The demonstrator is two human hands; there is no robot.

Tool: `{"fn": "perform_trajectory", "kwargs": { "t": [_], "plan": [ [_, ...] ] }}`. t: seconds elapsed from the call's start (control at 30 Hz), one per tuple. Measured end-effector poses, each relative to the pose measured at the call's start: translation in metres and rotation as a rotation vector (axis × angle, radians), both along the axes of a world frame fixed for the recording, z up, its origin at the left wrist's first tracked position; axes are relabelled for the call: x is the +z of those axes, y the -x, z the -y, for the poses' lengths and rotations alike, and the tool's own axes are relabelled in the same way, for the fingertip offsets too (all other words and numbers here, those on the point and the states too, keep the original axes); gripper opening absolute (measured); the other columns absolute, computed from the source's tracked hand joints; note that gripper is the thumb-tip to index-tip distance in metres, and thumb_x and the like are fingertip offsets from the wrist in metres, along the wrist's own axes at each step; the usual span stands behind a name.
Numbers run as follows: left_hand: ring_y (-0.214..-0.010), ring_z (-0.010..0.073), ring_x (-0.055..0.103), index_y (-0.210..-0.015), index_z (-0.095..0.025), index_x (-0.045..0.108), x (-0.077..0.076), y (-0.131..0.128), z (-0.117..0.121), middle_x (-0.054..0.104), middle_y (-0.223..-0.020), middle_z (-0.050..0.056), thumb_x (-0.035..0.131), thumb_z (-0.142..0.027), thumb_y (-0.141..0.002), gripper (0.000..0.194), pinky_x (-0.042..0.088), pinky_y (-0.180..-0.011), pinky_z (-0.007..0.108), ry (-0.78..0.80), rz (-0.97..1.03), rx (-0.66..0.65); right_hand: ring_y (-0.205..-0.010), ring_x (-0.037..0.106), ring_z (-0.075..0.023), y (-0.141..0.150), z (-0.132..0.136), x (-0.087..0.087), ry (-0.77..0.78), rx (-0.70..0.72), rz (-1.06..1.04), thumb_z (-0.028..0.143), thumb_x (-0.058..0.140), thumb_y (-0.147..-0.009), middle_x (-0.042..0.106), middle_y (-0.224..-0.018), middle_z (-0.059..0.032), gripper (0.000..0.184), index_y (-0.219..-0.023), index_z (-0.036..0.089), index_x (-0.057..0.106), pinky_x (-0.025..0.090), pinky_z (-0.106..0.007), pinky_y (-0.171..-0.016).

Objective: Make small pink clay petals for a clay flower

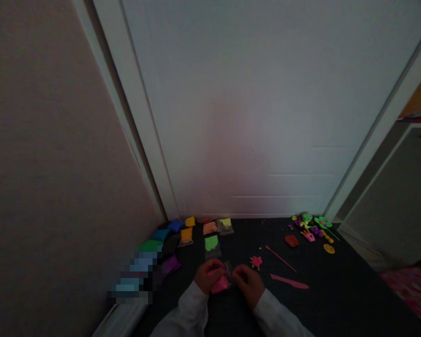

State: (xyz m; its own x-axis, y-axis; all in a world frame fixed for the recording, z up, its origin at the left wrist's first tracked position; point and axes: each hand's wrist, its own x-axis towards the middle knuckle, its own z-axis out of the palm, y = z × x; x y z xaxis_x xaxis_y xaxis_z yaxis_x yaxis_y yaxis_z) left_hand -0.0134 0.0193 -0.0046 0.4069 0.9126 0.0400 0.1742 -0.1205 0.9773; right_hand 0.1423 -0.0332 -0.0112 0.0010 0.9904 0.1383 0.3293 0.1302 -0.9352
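Note:
My left hand [207, 277] is closed on a small clear bag of bright pink modelling clay [220, 285], low in the middle of the head view. My right hand [249, 282] is at the bag's right edge with thumb and fingers pinched together; whether they grip the plastic or a small bit is too dark to tell. Right of that hand lies a pink clay cluster with green bits [256, 262]. Beyond it are a thin pink stick tool [280, 259] and a flat pink modelling knife [289, 281]. A bag of light green clay [211, 243] lies just past my left hand.
Several bags of coloured clay, among them an orange one [186, 236] and a purple one [170, 265], line the dark table's [238, 323] left side. At the back right are small clay figures, including a green flower [323, 222], and a reddish-brown lump [291, 240]. A white panel [249, 117] rises behind.

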Motion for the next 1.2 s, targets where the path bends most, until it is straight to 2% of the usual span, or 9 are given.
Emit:
{"fn": "perform_trajectory", "kwargs": {
  "t": [0.1, 0.2, 0.4, 0.47, 0.6, 0.7, 0.83, 0.97, 1.2],
  "plan": [
    [-0.065, 0.0148, 0.052, -0.075, -0.014, 0.052, -0.005, 0.0, 0.004, 0.055, -0.069, 0.003, 0.058, -0.034, -0.053, 0.03, 0.041, -0.06, 0.026, 0.036, 0.073, 0.162, -0.059, 0.049, -0.0123, 0.0, 0.009, -0.004, 0.051, 0.015, -0.111, 0.034, 0.044, -0.069, 0.054, -0.065, -0.0007, 0.019, -0.074, 0.017, 0.053, 0.038, -0.023, -0.052],
    [-0.056, 0.0125, 0.051, -0.078, -0.013, 0.049, -0.015, -0.003, 0.01, 0.053, -0.064, 0.001, 0.059, -0.034, -0.051, 0.035, 0.041, -0.052, 0.025, 0.077, 0.157, 0.215, -0.06, 0.051, -0.0127, -0.001, 0.016, -0.005, 0.094, 0.078, -0.147, 0.036, 0.045, -0.068, 0.057, -0.068, -0.0013, 0.024, -0.08, 0.017, 0.055, 0.039, -0.023, -0.053],
    [-0.07, 0.0147, 0.053, -0.095, -0.012, 0.041, -0.027, -0.008, 0.029, 0.053, -0.081, 0.006, 0.056, -0.035, -0.054, 0.05, 0.043, -0.064, 0.029, 0.001, 0.156, 0.27, -0.056, 0.05, -0.0109, -0.001, 0.022, -0.001, -0.021, 0.068, 0.133, 0.035, 0.044, -0.07, 0.056, -0.06, -0.0004, 0.024, -0.071, 0.014, 0.056, 0.039, -0.022, -0.052],
    [-0.081, 0.0161, 0.051, -0.1, -0.013, 0.038, -0.025, -0.007, 0.034, 0.05, -0.092, 0.009, 0.053, -0.034, -0.057, 0.05, 0.041, -0.07, 0.03, -0.078, 0.12, 0.318, -0.058, 0.05, -0.0105, -0.001, 0.024, -0.001, -0.034, 0.066, 0.15, 0.032, 0.045, -0.069, 0.056, -0.063, -0.0003, 0.021, -0.071, 0.015, 0.056, 0.039, -0.022, -0.054],
    [-0.098, 0.0195, 0.04, -0.1, -0.013, 0.04, -0.013, -0.002, 0.043, 0.041, -0.105, 0.011, 0.053, -0.031, -0.058, 0.047, 0.039, -0.076, 0.031, -0.389, -0.043, 0.452, -0.063, 0.048, -0.0104, 0.002, 0.029, -0.001, -0.065, 0.053, 0.186, 0.028, 0.046, -0.069, 0.054, -0.068, -0.0006, 0.015, -0.071, 0.016, 0.056, 0.038, -0.024, -0.06],
    [-0.085, 0.018, 0.046, -0.082, -0.015, 0.05, 0.0, 0.001, 0.053, 0.049, -0.087, 0.008, 0.049, -0.03, -0.062, 0.025, 0.039, -0.072, 0.032, -0.498, -0.221, 0.382, -0.063, 0.046, -0.0101, 0.004, 0.035, 0.002, -0.084, 0.05, 0.216, 0.026, 0.046, -0.069, 0.052, -0.067, -0.0004, 0.013, -0.071, 0.017, 0.055, 0.036, -0.023, -0.06],
    [-0.08, 0.0179, 0.046, -0.073, -0.016, 0.052, 0.011, -0.001, 0.07, 0.052, -0.079, 0.006, 0.049, -0.028, -0.062, 0.017, 0.036, -0.075, 0.034, -0.588, -0.361, 0.34, -0.063, 0.045, -0.0097, 0.008, 0.044, 0.005, -0.157, 0.068, 0.318, 0.023, 0.044, -0.07, 0.05, -0.067, -0.0003, 0.011, -0.07, 0.017, 0.053, 0.035, -0.023, -0.059],
    [-0.066, 0.0128, 0.048, -0.069, -0.017, 0.051, 0.006, -0.004, 0.079, 0.053, -0.068, 0.003, 0.047, -0.03, -0.064, 0.014, 0.04, -0.063, 0.027, -0.475, -0.344, 0.19, -0.065, 0.045, -0.0101, 0.011, 0.047, 0.003, -0.194, 0.072, 0.406, 0.02, 0.044, -0.07, 0.049, -0.069, -0.0006, 0.008, -0.071, 0.017, 0.051, 0.036, -0.023, -0.06],
    [-0.061, 0.0111, 0.052, -0.071, -0.016, 0.051, -0.008, -0.007, 0.074, 0.056, -0.067, 0.002, 0.052, -0.033, -0.06, 0.021, 0.043, -0.061, 0.025, -0.256, -0.237, 0.175, -0.076, 0.046, -0.0117, 0.016, 0.046, 0.002, -0.192, 0.12, 0.451, 0.017, 0.042, -0.07, 0.051, -0.079, -0.0015, 0.011, -0.078, 0.019, 0.05, 0.037, -0.024, -0.068]
  ]
}}
